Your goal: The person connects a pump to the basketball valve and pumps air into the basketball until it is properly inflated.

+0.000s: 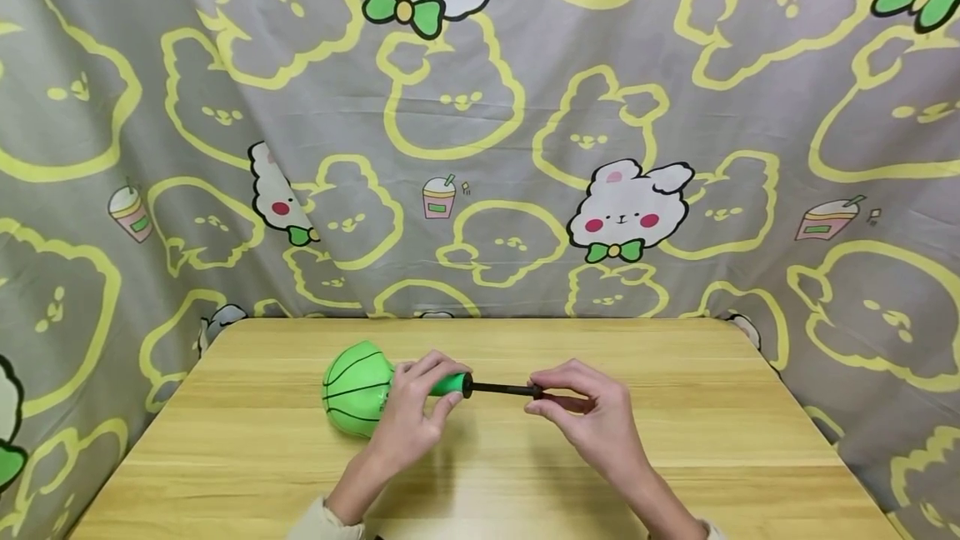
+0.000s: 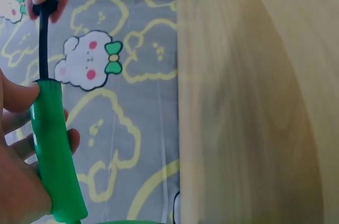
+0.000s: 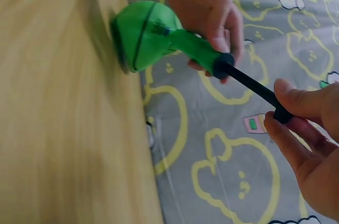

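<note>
A bright green ball (image 1: 351,390) with black lines lies on the left part of the table, and its outline looks dented rather than fully round. The green barrel of a small hand pump (image 2: 55,155) runs from the ball toward the right. My left hand (image 1: 408,411) grips that barrel, thumb and fingers around it. From the barrel's end a black rod (image 1: 501,389) is drawn out. My right hand (image 1: 592,407) pinches the black knob (image 3: 282,115) at the rod's far end between thumb and fingers. In the head view, my left hand hides where pump and ball meet.
The wooden table (image 1: 697,440) spreads beneath both hands. Behind it and along the sides hangs a grey curtain (image 1: 487,165) printed with yellow outlines and white rabbits. The table's back edge runs close to the curtain.
</note>
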Available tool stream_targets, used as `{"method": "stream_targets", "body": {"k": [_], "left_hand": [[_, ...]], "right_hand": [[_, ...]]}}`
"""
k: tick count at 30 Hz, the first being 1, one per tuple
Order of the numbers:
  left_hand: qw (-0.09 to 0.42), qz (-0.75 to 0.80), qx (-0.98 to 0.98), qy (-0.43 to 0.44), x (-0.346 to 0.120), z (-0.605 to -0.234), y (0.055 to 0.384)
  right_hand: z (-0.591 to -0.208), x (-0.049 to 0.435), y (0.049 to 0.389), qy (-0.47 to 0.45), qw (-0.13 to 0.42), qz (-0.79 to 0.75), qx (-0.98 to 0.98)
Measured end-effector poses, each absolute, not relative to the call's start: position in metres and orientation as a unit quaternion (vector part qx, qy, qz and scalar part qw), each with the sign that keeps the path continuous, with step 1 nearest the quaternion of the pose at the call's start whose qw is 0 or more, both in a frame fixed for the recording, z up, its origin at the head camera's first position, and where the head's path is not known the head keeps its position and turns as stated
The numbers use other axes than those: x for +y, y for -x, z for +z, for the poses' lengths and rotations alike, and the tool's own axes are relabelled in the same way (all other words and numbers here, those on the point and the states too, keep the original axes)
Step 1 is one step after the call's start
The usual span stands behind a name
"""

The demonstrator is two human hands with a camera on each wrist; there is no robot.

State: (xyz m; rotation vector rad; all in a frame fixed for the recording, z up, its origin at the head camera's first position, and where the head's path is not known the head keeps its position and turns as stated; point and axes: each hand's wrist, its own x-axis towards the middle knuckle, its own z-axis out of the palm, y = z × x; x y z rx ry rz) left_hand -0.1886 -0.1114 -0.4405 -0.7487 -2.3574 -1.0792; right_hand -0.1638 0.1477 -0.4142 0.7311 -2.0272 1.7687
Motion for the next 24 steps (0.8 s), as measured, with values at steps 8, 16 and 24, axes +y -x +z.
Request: {"method": "stream_targets", "body": {"k": [8,16,24], "left_hand": [[0.226,-0.381,-0.852,0.279,-0.103,-0.442,0.186],[0.225,-0.381,-0.847,0.294,-0.097,-0.446,0.182],[0.216,-0.380,-0.846,0.306,-0.093,-0.449,0.180]], "right_hand": [[-0.427,0.131,0.164,-0.259,0.198,0.631,-0.704],[-0.438,0.120,0.163,-0.259,0.197,0.634,-0.701],[-0.441,0.115,0.161,-0.227,0.140,0.658,-0.704]]}}
